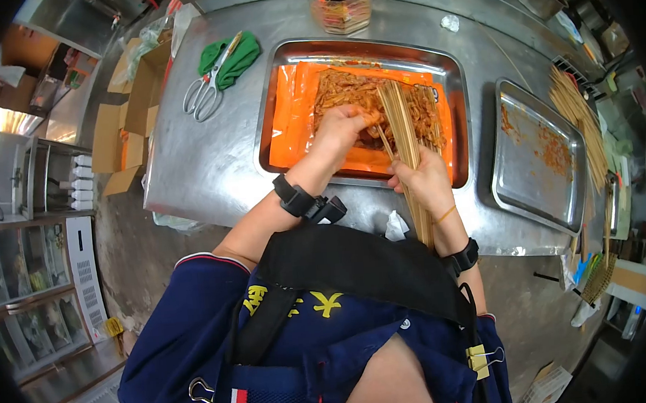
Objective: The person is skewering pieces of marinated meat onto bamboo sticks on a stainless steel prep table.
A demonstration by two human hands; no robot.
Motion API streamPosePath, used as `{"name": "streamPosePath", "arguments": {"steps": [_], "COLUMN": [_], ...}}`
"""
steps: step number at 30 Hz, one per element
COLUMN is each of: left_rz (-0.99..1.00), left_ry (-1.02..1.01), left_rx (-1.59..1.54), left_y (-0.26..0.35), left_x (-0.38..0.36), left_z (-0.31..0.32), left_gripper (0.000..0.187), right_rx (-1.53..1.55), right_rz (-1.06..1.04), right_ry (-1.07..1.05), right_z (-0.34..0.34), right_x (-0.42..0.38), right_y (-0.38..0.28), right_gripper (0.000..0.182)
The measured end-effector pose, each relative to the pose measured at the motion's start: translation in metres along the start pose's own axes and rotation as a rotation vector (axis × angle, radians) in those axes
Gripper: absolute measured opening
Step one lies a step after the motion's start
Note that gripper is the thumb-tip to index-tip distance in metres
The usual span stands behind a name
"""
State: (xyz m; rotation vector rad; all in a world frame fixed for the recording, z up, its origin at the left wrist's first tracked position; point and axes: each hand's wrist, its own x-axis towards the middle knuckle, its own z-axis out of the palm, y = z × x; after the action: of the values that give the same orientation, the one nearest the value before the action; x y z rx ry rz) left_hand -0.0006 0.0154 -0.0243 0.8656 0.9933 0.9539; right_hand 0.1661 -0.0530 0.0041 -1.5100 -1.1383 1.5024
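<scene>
My left hand [338, 134] is closed in a pinch on a piece of marinated meat [369, 118], right beside the tip of a thin skewer [385, 142]. My right hand [425, 183] is wrapped round a thick bundle of bamboo skewers [399, 117], which slants down toward my apron. Both hands are over a steel tray [267, 134]. Inside it, an orange plastic bag [288, 129] lies under a heap of red-sauced meat slices [345, 91]. At the tray's right side, several skewers loaded with meat [431, 115] lie in a row.
Scissors [205, 94] rest by a green cloth [237, 61] on the left of the steel table [197, 162]. Behind the tray stands a clear tub [342, 9]. A sauce-stained tray [535, 179] sits at the right, with loose skewers [578, 124] beyond it. Crumpled tissue [396, 226] lies near the front edge.
</scene>
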Motion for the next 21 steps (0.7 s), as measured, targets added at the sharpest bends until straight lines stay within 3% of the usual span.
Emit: {"name": "streamPosePath", "arguments": {"steps": [5,21], "left_rz": [0.072,0.047], "left_ry": [0.026,0.171], "left_rx": [-0.152,-0.192], "left_y": [0.004,0.021], "left_x": [0.005,0.016], "left_z": [-0.004,0.004], "left_gripper": [0.012,0.015], "right_rx": [-0.009,-0.040], "right_rz": [-0.032,0.012], "right_ry": [0.010,-0.009], "right_z": [-0.001,-0.002], "right_x": [0.000,-0.002], "right_y": [0.002,-0.002], "right_gripper": [0.014,0.016]}}
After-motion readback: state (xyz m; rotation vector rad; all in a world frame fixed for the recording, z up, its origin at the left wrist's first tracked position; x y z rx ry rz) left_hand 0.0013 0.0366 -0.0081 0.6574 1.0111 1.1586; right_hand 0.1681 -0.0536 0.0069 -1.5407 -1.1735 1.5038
